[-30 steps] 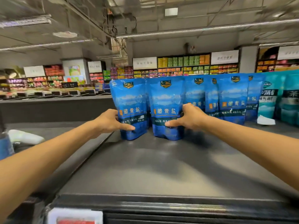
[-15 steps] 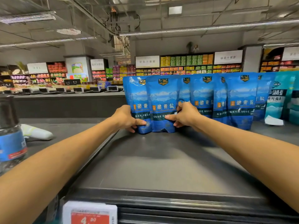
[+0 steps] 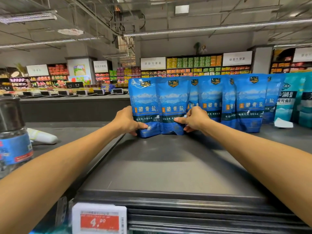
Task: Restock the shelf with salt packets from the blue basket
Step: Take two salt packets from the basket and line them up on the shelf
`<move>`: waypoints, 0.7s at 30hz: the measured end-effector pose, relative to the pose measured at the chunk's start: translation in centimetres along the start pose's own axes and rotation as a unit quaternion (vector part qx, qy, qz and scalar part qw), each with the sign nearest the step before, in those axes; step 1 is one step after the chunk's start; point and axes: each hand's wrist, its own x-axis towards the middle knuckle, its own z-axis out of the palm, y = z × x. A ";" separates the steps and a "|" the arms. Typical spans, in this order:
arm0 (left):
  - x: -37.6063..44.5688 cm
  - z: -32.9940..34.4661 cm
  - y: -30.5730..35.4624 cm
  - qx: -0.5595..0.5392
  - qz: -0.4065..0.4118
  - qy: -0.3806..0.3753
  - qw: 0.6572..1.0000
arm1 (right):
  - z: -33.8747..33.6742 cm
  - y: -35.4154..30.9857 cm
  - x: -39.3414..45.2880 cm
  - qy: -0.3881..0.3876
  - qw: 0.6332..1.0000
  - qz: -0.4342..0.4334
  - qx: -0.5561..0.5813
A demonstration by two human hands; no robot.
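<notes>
On the dark shelf (image 3: 168, 166), both arms outstretched, left hand (image 3: 125, 121) and right hand (image 3: 194, 119) gripping upright salt packets (image 3: 173, 105)

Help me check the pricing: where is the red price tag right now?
In the head view, the red price tag is clipped to the shelf's front edge at bottom left of centre, below the person's left forearm.

Both arms outstretched, fingers curled
</notes>
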 end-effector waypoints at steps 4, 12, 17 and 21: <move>0.2 -0.7 -0.6 0.019 0.009 0.003 1.000 | 0.7 -0.5 0.1 -0.013 1.000 -0.007 0.006; -0.1 -1.5 -1.6 0.052 -0.005 0.020 0.998 | 1.7 -0.5 -0.1 -0.057 0.998 -0.002 -0.025; -1.1 -1.5 -1.4 0.065 -0.005 0.024 0.998 | 1.0 -0.5 -1.1 -0.086 0.996 0.005 -0.036; -2.3 -1.4 -0.9 0.090 -0.017 0.030 0.995 | 0.6 -0.7 -1.6 -0.096 0.994 0.014 -0.045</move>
